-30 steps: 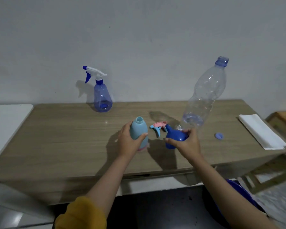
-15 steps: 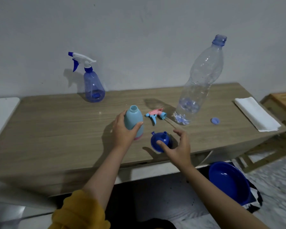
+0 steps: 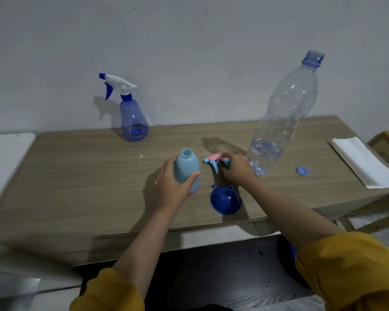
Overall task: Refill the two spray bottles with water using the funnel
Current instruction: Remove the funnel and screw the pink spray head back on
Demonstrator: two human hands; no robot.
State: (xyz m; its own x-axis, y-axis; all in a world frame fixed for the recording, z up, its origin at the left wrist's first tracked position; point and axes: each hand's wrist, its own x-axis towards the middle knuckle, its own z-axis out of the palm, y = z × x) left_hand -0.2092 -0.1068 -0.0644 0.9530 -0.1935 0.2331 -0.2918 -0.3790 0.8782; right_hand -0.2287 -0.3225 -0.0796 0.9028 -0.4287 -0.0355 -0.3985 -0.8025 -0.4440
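We work at a wooden table (image 3: 76, 187) set against a grey wall. Beyond and to the right of our right hand (image 3: 235, 168) stands the big clear water bottle (image 3: 283, 117), uncapped, with only a little water pooled at its bottom; its base is just beside that hand. Far beyond our left hand (image 3: 173, 185), near the wall, stands the blue spray bottle (image 3: 133, 117) with its white trigger head screwed on; we see a small blue piece at its bottom, but whether it holds water we cannot tell.

Our left hand wraps the light blue spray bottle (image 3: 186, 168), fingers behind and thumb in front; it stands upright with its neck open, and its opaque wall hides how full it is. Our right hand, fingers curled, closes on the pink and blue trigger head (image 3: 215, 161), which lies on the wood just right of that bottle.

The blue funnel (image 3: 225, 200) rests mouth down, spout up, near the table's front edge, below our right hand and under its forearm. A folded white cloth (image 3: 364, 162) lies well to the right, reaching the table's right edge. The small blue cap (image 3: 302, 171) lies between the water bottle and the cloth. Bare wood stretches left of our left hand.
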